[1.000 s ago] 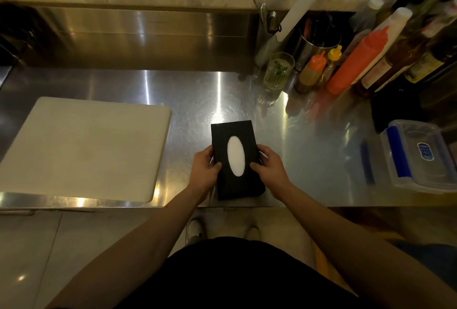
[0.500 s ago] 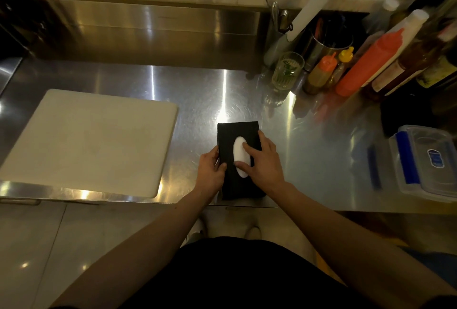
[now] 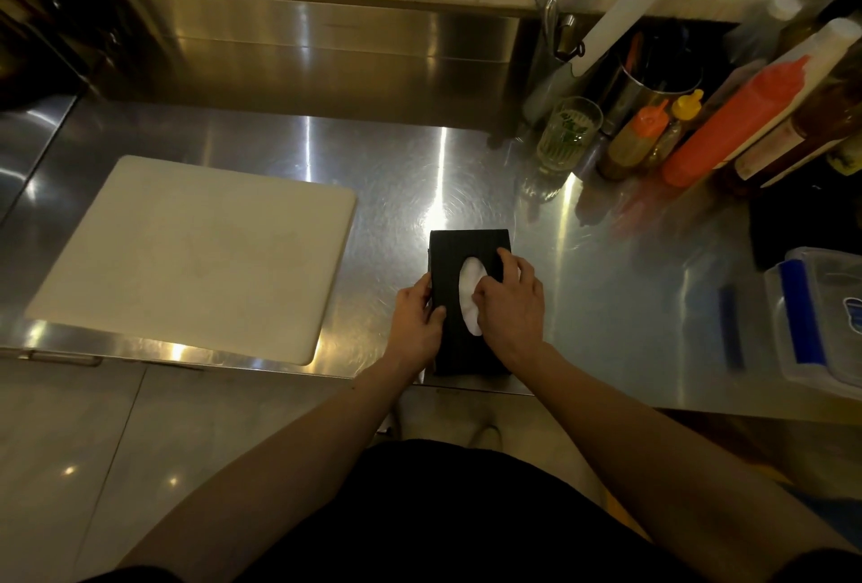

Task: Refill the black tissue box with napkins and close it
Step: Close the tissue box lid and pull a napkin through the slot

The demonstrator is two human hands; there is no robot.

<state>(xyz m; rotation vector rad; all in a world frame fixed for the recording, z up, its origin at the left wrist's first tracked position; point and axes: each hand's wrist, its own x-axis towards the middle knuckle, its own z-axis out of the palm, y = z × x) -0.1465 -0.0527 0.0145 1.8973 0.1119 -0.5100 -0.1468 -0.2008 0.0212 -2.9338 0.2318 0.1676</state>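
Both forearms are bare from the lower edge of the frame up to the wrists, with no watch, band or ring that can be seen on the left hand [image 3: 416,321] or the right hand [image 3: 512,308]. At the bottom centre of the frame the person wears a dark, plain black garment, and light-coloured shoes show just above it, on the pale floor.

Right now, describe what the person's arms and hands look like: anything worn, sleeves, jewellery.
Both forearms are bare from the elbow down, with no sleeve over them. The left hand and the right hand wear no gloves, and no watch, bracelet or ring shows on either, though the light is dim. At the bottom corners of the view, dark fabric edges suggest short dark sleeves, matching the dark garment below.
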